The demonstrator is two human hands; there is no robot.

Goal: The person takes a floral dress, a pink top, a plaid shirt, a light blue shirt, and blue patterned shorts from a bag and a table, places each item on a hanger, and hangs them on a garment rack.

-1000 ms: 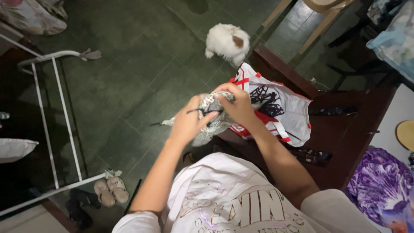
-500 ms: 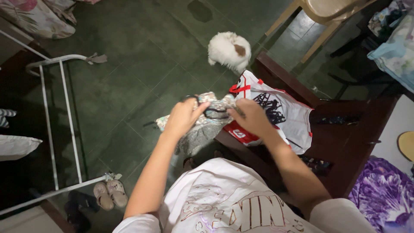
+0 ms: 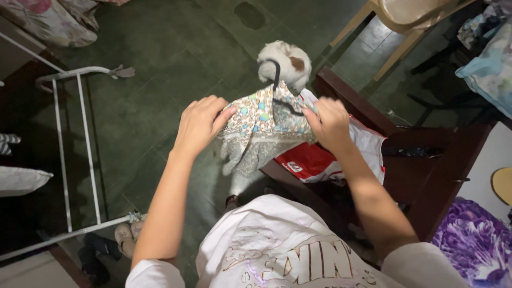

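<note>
Far left there's a white metal rack (image 3: 64, 160) standing on the dark green floor (image 3: 149, 69), with a pair of sandals (image 3: 125, 234) near its foot and some floral fabric (image 3: 48, 21) up in the corner. Moving in, the left hand (image 3: 198, 125) is pinched shut on the left edge of a small patterned garment (image 3: 261, 125), fingers curled over the cloth. The garment hangs spread between both hands, up in the air over the floor and just in front of the dark wooden table (image 3: 426, 160). It sits on a black hanger (image 3: 280, 90), though the hook end is thin and hard to make out, so I'm only fairly sure of that. Right behind it on the floor is a white dog (image 3: 285, 61). The right hand (image 3: 332, 121) is clamped on the garment's right edge. Under that hand, a red and white bag (image 3: 330, 160) lies on the table. Top right is a beige chair (image 3: 405, 16), bottom right some purple cloth (image 3: 474, 240).
</note>
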